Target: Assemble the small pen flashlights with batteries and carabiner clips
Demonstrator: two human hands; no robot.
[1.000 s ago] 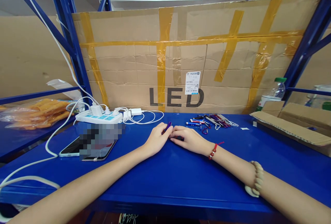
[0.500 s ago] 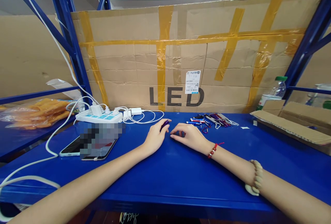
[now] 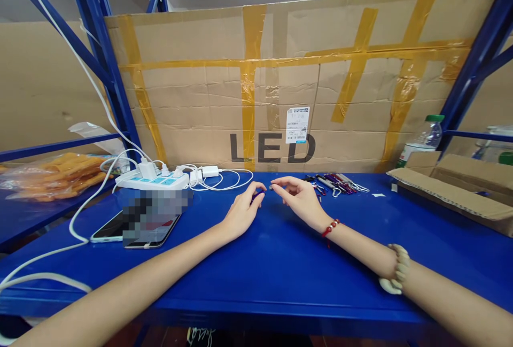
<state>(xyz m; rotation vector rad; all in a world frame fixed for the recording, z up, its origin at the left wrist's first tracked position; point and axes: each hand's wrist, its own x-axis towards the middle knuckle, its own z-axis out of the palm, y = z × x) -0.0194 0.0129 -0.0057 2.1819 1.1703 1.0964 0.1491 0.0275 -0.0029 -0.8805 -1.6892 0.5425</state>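
Note:
My left hand (image 3: 241, 212) is closed round a slim purple tube (image 3: 258, 194), like a small penlight; its tip shows between thumb and fingers. Just to the right, my right hand (image 3: 301, 202) pinches a tiny metallic piece (image 3: 271, 187) between thumb and fingertips, too small to name for certain. A narrow gap separates the two hands above the blue tabletop (image 3: 256, 272). Behind my right hand lies a pile of similar slim metal tubes (image 3: 339, 184) in purple, silver, red and black, some with clips or straps; the hand covers part of it.
To the left sit two phones (image 3: 106, 229), a white power strip (image 3: 172, 180) with tangled cables, and bagged orange items (image 3: 68, 173). An open cardboard box (image 3: 449, 189) and a plastic bottle (image 3: 427, 136) stand at right. A taped cardboard sheet (image 3: 192, 101) backs the table.
My right hand has risen slightly, its fingertips now up and holding the tiny metallic piece, and it covers more of the pile. The purple tube has tilted in my left hand.

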